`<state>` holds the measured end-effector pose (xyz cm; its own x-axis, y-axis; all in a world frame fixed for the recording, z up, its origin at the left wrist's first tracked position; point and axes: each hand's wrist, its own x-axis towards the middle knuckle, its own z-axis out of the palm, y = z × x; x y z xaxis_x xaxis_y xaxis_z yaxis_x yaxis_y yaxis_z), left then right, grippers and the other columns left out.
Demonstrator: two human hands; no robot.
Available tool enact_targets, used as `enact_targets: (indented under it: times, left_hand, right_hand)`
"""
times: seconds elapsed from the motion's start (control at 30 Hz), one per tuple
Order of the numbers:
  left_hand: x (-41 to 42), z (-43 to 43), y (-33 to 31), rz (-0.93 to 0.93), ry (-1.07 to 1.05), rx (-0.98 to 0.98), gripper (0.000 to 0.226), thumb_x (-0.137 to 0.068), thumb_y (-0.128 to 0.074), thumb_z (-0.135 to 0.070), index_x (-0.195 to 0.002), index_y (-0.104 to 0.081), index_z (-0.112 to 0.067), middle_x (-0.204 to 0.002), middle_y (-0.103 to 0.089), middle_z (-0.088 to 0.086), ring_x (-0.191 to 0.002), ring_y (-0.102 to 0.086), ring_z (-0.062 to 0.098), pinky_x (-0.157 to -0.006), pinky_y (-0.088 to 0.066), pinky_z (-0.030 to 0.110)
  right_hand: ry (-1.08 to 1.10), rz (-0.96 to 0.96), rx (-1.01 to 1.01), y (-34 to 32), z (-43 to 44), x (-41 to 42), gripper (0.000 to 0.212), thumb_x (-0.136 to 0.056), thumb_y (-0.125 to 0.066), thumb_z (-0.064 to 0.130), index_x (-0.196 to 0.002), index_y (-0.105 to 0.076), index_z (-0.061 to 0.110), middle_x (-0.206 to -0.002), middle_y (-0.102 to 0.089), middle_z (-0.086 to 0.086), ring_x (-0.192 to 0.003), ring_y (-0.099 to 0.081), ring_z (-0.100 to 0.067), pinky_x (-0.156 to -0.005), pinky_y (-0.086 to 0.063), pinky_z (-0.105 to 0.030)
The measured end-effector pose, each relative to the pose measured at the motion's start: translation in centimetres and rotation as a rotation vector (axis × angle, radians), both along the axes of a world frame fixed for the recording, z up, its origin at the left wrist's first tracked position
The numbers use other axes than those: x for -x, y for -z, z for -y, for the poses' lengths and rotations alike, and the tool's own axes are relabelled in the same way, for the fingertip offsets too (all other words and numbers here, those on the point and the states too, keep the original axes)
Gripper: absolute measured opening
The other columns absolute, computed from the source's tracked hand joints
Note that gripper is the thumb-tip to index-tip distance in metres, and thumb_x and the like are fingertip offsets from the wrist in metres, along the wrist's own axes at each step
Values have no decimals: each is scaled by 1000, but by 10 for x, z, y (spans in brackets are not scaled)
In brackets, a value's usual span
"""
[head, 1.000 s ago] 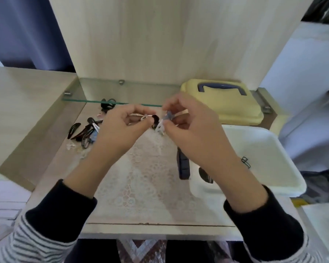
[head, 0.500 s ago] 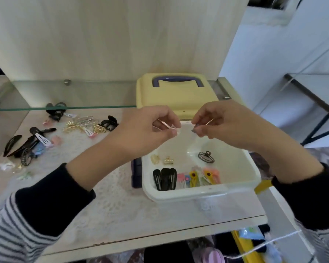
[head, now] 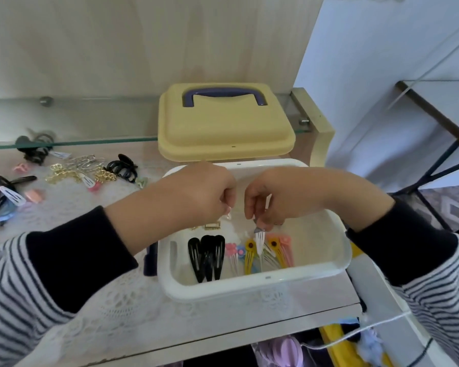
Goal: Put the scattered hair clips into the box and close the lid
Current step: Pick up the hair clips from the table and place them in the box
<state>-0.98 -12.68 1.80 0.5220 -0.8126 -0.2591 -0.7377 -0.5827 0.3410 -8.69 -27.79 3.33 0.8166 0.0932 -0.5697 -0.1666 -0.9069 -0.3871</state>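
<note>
**Both hands over the open box, one clip held**

The white rectangular plastic box [head: 255,287] sits open at lower centre on the lace-covered table top [head: 112,308]. Its pale yellow lid with a dark blue handle [head: 223,125] lies just behind it, at upper centre.

The right hand [head: 273,197] hangs over the box interior, wrist bent and fingers pointing down. Thumb and fingers pinch a slim white snap hair clip [head: 259,241] by its top end, tip downward. It is just above the yellow and pink flower clips [head: 250,254] on the box floor. The black snap clips [head: 208,256] lie left of those.

The left hand [head: 204,192] is just beside the right, over the box's back left, with its fingers curled under. A small pale piece shows at its fingertips; whether it is gripped cannot be told.

The scattered black, gold and pink hair clips [head: 72,173] lie on the table at the left of the frame, well apart from both hands.
</note>
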Motion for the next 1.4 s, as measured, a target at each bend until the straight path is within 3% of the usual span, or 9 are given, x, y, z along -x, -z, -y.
enact_targets:
  times: [0.17, 0.3, 0.43, 0.63, 0.87, 1.03, 1.13, 1.27, 1.4]
  left_hand:
    - [-1, 15, 8, 63, 72, -90, 8, -86, -61, -21, -87, -64, -28, -87, -65, -9, -84, -60, 14, -69, -47, 28]
    - [0, 26, 14, 127, 147, -141, 14, -89, -53, -17, -80, -55, -28, -70, -49, -9, -72, -51, 14, -56, -34, 25]
    - [-3, 27, 23, 152, 166, -105, 14, -88, -52, -16, -81, -54, -28, -74, -50, -9, -76, -51, 17, -66, -39, 26]
    - [-3, 25, 27, 78, 140, -113, 19, -87, -52, -13, -97, -63, -25, -99, -66, -5, -94, -60, 19, -83, -49, 32]
    - [-2, 16, 27, 28, 140, -135, 32, -93, -44, -12, -115, -62, -27, -113, -66, -9, -105, -59, 15, -91, -46, 29]
    - [2, 7, 14, 34, 141, -132, 30, -96, -39, -16, -116, -59, -28, -117, -64, -7, -105, -58, 15, -91, -46, 32]
    - [8, -6, 2, 165, 133, -58, 29, -98, -37, -27, -119, -56, -36, -111, -65, -10, -100, -58, 13, -85, -47, 33]
    - [15, -29, -12, 343, 90, 92, 29, -99, -36, -39, -123, -51, -40, -112, -62, -13, -103, -56, 9, -76, -40, 27]
    - [18, -53, -17, 443, 63, 360, 31, -92, -39, -41, -110, -64, -34, -98, -68, -14, -91, -63, 11, -77, -48, 34]
  right_hand:
    - [-59, -40, 14, 4, 3, -6, 15, -80, -69, 10, -88, -67, 23, -75, -66, 15, -54, -53, 7, -62, -44, -14]
    - [-108, -74, 5, 9, 1, -7, 14, -79, -71, 10, -82, -69, 23, -71, -60, 16, -71, -56, -3, -76, -48, -25]
    - [-118, -49, 19, 15, 0, -6, 15, -77, -73, 12, -79, -70, 27, -74, -63, 15, -82, -63, -14, -80, -53, -32]
    - [-115, -45, 71, 15, 1, -2, 18, -82, -70, 16, -95, -76, 27, -75, -61, 20, -71, -52, -1, -64, -39, -14]
    - [-89, -35, 115, 1, -1, 4, 29, -89, -58, 14, -109, -70, 32, -93, -59, 18, -94, -56, -9, -73, -42, -16]
    - [-56, -18, 141, -3, -6, 5, 29, -91, -56, 19, -118, -61, 30, -98, -53, 16, -95, -52, -9, -86, -42, -22]
    - [-3, 30, 131, -11, -10, 8, 27, -93, -55, 27, -119, -59, 30, -102, -55, 17, -78, -50, 1, -81, -41, -21]
    - [72, 160, 201, -20, -18, 15, 27, -92, -54, 39, -118, -59, 35, -108, -60, 19, -102, -56, -6, -93, -46, -28]
    - [178, 307, 172, -25, -28, 22, 24, -92, -53, 39, -114, -60, 32, -105, -61, 18, -101, -57, -7, -92, -47, -30]
